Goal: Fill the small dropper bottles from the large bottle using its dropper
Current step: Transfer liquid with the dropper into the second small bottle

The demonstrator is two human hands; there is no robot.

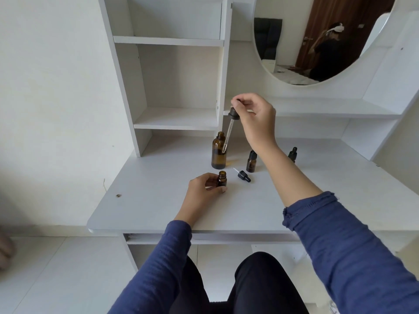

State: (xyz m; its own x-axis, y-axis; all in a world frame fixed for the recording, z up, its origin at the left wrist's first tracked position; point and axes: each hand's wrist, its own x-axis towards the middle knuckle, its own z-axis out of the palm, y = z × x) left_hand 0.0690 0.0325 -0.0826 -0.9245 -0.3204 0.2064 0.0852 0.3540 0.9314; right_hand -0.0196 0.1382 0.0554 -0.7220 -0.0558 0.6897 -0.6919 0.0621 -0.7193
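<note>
The large amber bottle (218, 155) stands uncapped on the white desk (158, 200). My right hand (254, 116) pinches the black bulb of the large dropper (230, 130), whose glass tube hangs tilted in front of that bottle's upper part. My left hand (204, 191) grips a small uncapped amber bottle (222, 179) upright on the desk, just in front of the large one. The small dropper cap (243, 176) lies on its side to the right. A capped small bottle (251, 161) stands behind it, and another capped one (293, 154) shows past my right forearm.
White open shelves (176, 118) rise right behind the bottles. A round mirror (317, 41) hangs at the upper right above a ledge (328, 109). The desk's front edge runs near my knees (249, 279).
</note>
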